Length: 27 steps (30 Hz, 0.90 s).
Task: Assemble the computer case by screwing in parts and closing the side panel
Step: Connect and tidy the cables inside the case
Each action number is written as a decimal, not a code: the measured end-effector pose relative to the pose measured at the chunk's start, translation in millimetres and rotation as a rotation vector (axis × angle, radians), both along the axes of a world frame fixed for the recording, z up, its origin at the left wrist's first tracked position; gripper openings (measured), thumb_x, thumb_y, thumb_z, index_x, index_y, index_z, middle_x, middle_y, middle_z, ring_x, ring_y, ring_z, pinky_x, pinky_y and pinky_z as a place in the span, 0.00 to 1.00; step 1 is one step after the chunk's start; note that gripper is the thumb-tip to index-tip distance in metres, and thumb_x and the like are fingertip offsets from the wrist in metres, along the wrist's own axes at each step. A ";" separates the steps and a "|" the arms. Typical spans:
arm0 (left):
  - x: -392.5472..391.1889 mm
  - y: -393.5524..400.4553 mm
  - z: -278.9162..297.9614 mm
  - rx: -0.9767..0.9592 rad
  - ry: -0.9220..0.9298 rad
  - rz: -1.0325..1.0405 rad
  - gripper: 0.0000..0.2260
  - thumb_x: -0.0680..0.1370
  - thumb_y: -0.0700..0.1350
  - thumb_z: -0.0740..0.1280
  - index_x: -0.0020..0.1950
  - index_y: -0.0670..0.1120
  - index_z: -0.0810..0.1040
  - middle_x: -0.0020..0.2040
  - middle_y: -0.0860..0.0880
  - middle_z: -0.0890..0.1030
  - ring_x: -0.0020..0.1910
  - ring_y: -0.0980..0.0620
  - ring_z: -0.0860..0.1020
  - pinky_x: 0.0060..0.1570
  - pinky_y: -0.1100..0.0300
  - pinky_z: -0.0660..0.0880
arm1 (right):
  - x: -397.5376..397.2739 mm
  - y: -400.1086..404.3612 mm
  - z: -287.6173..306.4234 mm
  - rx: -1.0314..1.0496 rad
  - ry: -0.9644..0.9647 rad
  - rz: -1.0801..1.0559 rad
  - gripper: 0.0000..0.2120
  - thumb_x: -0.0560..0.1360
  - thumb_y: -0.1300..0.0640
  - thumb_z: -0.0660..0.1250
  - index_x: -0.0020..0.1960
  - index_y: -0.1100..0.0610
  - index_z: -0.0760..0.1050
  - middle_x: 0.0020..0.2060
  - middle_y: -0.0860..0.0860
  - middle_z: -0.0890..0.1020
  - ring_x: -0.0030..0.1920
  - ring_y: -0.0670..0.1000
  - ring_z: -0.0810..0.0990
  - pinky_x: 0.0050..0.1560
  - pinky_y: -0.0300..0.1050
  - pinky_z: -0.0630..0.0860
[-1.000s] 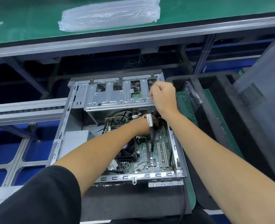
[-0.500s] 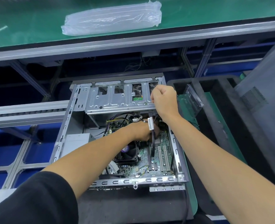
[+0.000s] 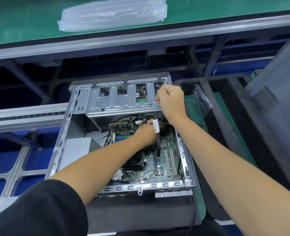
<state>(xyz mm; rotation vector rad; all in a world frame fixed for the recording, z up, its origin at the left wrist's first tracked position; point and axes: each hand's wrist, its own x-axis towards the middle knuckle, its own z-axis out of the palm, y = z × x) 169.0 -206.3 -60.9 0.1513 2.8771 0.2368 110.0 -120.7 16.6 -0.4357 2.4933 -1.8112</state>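
Head view. The open computer case [image 3: 123, 137] is laid on its side on a dark mat, its open face turned upward so that the motherboard [image 3: 164, 160] and the hinged metal drive cage [image 3: 123, 99] can be reached from above; no side panel is fitted over it.

The right hand [image 3: 172, 103] is held at the right end of the drive cage with its fingers [image 3: 160, 97] curled into a fist; the cage edge appears to be gripped or steadied there, though what lies inside the curled fingers cannot be told.

The left hand [image 3: 147, 133] is reached in beneath the cage, just below the right wrist. A black cable bearing a white label [image 3: 155, 126] is draped across it and hangs down toward the board. The left fingertips are hidden under the cage and the cable bundle [image 3: 123, 123], so whether they are spread, pressed together or pinching a connector cannot be told. The pose is judged to suit cable routing or plugging while the cage is held.

Beyond the fingers, an empty plastic bag [image 3: 113, 12] lies on a green bench. To the right of the right hand a clear plastic tray [image 3: 202, 101] is seen, and a bagged grey case [image 3: 277, 106] is cut off by the frame edge. No screws or screwdriver can be made out.
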 end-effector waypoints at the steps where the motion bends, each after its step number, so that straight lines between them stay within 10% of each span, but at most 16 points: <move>1: -0.2 1.3 -0.5 -0.016 -0.001 0.005 0.14 0.75 0.33 0.59 0.60 0.39 0.72 0.57 0.38 0.73 0.55 0.43 0.74 0.45 0.54 0.71 | 0.0 0.2 0.0 0.001 0.001 0.000 0.11 0.72 0.68 0.57 0.33 0.73 0.69 0.32 0.70 0.72 0.33 0.53 0.66 0.35 0.46 0.63; 7: -2.6 7.8 -2.7 -0.096 -0.055 0.001 0.16 0.75 0.31 0.57 0.32 0.46 0.58 0.36 0.46 0.63 0.51 0.44 0.71 0.51 0.56 0.68 | 0.6 0.3 -0.5 0.001 0.009 0.002 0.12 0.72 0.68 0.57 0.33 0.74 0.69 0.33 0.70 0.73 0.33 0.53 0.66 0.36 0.46 0.64; 18: -2.9 8.3 -1.3 -0.112 -0.058 -0.032 0.11 0.76 0.37 0.60 0.58 0.39 0.69 0.41 0.43 0.73 0.39 0.45 0.71 0.30 0.56 0.64 | -0.4 1.8 0.4 -0.004 0.020 0.005 0.12 0.73 0.69 0.57 0.33 0.74 0.69 0.32 0.70 0.73 0.33 0.53 0.67 0.35 0.45 0.64; 27: -7.2 -6.7 11.1 -0.148 -0.125 -0.231 0.10 0.76 0.38 0.60 0.57 0.39 0.70 0.51 0.40 0.74 0.50 0.44 0.74 0.39 0.56 0.66 | 0.0 1.0 0.5 0.002 0.008 0.010 0.11 0.72 0.69 0.58 0.34 0.74 0.70 0.32 0.70 0.73 0.33 0.53 0.66 0.36 0.45 0.63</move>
